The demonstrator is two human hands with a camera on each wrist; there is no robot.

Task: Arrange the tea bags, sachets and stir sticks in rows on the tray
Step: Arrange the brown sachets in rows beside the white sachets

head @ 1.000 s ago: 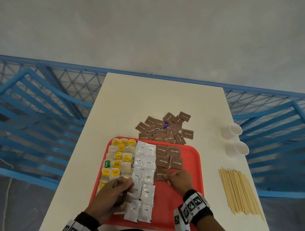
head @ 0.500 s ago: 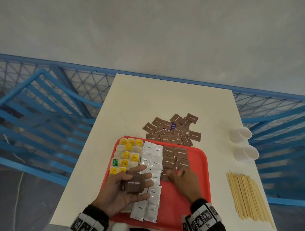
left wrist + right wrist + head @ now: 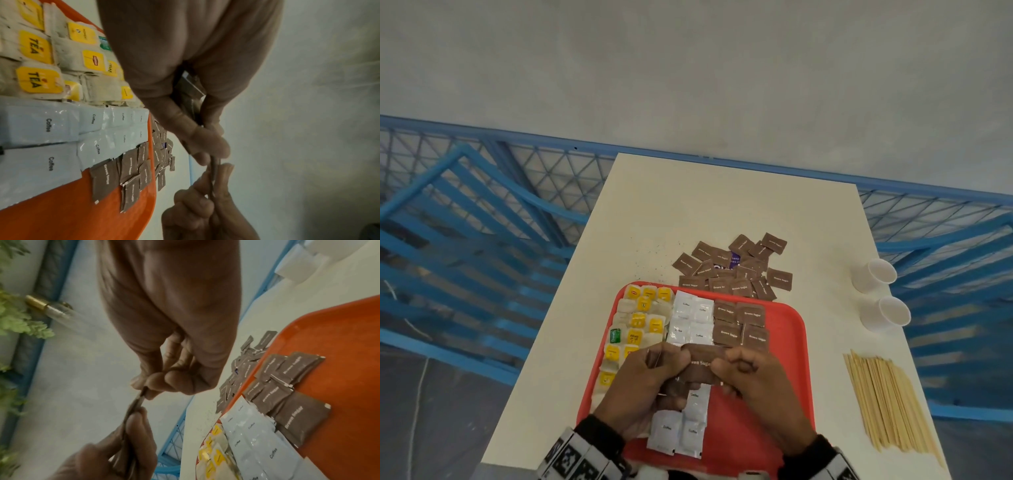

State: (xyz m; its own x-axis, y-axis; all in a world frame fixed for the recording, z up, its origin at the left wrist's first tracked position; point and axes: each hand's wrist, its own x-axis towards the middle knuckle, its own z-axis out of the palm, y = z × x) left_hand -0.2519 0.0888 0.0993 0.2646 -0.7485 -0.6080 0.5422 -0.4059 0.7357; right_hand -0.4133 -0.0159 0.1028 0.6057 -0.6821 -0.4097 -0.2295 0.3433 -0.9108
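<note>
Both hands hold a small stack of brown sugar sachets (image 3: 700, 363) above the red tray (image 3: 796, 359). The left hand (image 3: 647, 383) curls round the stack's left end, thumb on top. The right hand (image 3: 753, 377) pinches the right end between thumb and fingertips (image 3: 176, 382). Beneath the grip lie the white coffee sachets (image 3: 688, 421); just beyond it, the laid-out brown sugar sachets (image 3: 739, 325).

Head view evenly lit, soft diffuse light, faint shadows, strong wide-angle bending at edges, wrist views dimmer and warmer, close fingers soft and blurred, mild glare on white coffee sachets (image 3: 41, 126), corners smeared
</note>
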